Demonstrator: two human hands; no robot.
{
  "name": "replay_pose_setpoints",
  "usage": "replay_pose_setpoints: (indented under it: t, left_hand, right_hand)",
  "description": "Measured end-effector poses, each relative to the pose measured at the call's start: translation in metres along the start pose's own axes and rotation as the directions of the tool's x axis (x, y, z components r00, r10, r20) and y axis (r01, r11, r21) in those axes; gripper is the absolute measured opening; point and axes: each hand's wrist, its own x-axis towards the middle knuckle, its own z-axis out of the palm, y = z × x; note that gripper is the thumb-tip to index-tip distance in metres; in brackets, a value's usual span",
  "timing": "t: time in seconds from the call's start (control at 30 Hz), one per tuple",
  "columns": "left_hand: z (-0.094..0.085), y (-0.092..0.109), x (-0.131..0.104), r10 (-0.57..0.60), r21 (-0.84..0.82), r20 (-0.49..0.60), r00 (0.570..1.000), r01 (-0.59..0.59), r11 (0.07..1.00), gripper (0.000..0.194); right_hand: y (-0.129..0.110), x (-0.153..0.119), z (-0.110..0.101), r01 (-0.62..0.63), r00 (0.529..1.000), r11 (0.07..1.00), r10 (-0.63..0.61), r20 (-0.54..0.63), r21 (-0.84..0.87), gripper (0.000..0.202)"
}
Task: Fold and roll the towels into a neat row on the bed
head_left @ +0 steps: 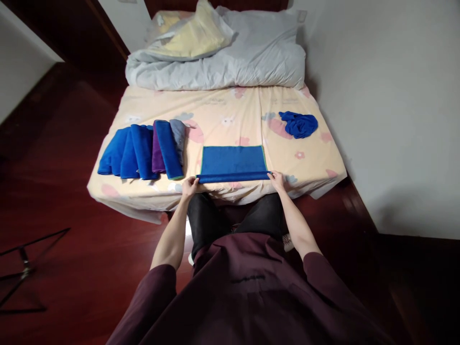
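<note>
A blue towel with a green edge lies spread on the bed in front of me, its near edge folded or rolled into a narrow strip. My left hand pinches the left end of that strip. At the strip's right end, my right hand has its fingers closed on the corner. To the left, several rolled or folded cloths lie side by side: blue ones, a purple one and a grey one. A crumpled blue cloth sits at the right.
The bed has a patterned sheet. A grey quilt and a yellow pillow are at its far end. A black metal stand is on the floor at the left; a wall rises at the right.
</note>
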Motion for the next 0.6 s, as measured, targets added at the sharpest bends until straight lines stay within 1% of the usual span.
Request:
replay_pose_setpoints:
  t: [0.1, 0.2, 0.4, 0.6]
  left_hand:
    - [0.0023, -0.0022, -0.0027, -0.016, 0.016, -0.022, 1.000, 0.016, 1.000, 0.032]
    - [0.0035, -0.0001, -0.0041, -0.016, 0.027, -0.028, 0.999, 0.016, 0.999, 0.031]
    - [0.0032, 0.0017, -0.0039, -0.018, 0.070, -0.019, 1.000, 0.019, 0.997, 0.031]
    - [0.0063, -0.0020, -0.0017, -0.016, 0.075, -0.030, 0.999, 0.018, 0.997, 0.031]
  right_hand:
    - [0.0043, -0.0028, 0.0012, 0.035, 0.999, 0.999, -0.036, -0.003, -0.036, 0.036]
    - [0.0050, -0.0048, 0.0036, 0.045, 0.999, 0.997, -0.046, -0.024, -0.059, 0.037]
    - [0.0050, -0.0088, 0.0025, 0.037, 0.999, 0.999, -0.038, -0.030, -0.035, 0.030]
    - [0.0068, -0.0100, -0.0013, -0.017, 0.999, 0.999, 0.018, -0.051, 0.031, 0.038]
